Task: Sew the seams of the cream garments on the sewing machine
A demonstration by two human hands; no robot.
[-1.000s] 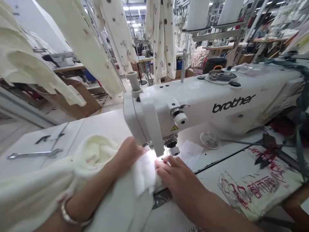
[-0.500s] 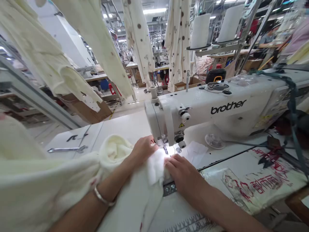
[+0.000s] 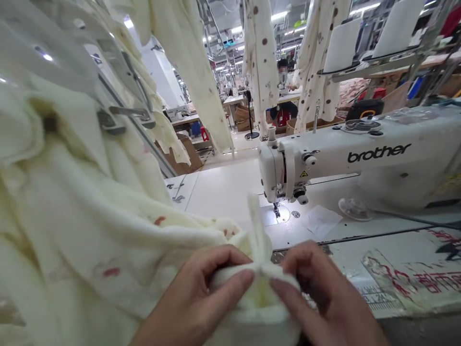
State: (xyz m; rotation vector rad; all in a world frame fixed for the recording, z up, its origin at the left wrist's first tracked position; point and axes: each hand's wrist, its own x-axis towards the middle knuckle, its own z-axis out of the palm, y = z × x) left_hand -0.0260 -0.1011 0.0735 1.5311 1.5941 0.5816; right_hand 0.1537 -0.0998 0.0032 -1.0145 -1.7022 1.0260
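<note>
The left hand [image 3: 190, 300] and the right hand [image 3: 319, 293] each pinch a cream fleece garment [image 3: 108, 216] between thumb and fingers, one on either side of an upright fold [image 3: 258, 235]. The pinched part sits over the near edge of a white table [image 3: 223, 187], in front of the sewing machine [image 3: 378, 154] and not touching it, while the rest of the garment bunches toward the left.

Sewing machine [image 3: 363, 158] on the right of the tabletop [image 3: 223, 187], toward the back edge. Paper scrap [image 3: 321, 221] lies in front of its arm, plastic disc [image 3: 353, 209] just right of that. Garment heap [image 3: 79, 216] covers the near-left corner. Hanging garments [image 3: 260, 53] behind the machine.
</note>
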